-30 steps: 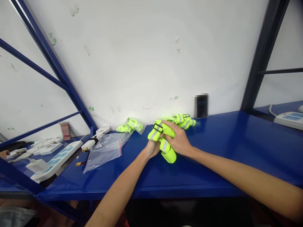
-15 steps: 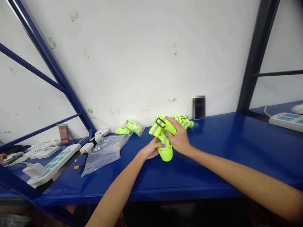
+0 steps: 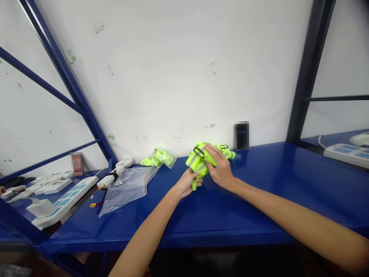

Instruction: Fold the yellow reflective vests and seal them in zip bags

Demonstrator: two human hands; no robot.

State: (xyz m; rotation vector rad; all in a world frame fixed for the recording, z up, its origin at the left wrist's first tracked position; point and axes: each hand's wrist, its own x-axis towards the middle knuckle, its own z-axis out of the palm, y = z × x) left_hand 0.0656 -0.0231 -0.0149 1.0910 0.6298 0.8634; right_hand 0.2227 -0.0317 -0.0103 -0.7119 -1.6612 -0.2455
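Between my hands is a bundle of neon-yellow reflective strap [image 3: 198, 161] with grey stripes and a black buckle. My left hand [image 3: 187, 183] grips its lower left part, where a short end hangs below the fingers. My right hand [image 3: 221, 167] holds it from the right, fingers laid over the top. Just behind, a second neon-yellow strap bundle [image 3: 230, 152] with a dark buckle lies on the blue table [image 3: 253, 200]. Farther left, another neon-yellow bundle [image 3: 158, 157] rests in clear plastic.
Clear zip bags [image 3: 127, 190] lie left of my hands, beside a white handheld fan [image 3: 124, 163] and a connector lead [image 3: 98, 202]. White power strips [image 3: 67, 200] sit at the far left and right. A dark blurred box [image 3: 241, 135] stands against the wall.
The strap's hanging loop has been folded up into the bundle, leaving a narrow end below my left hand. My left hand has turned slightly. The view has tilted upward a little.
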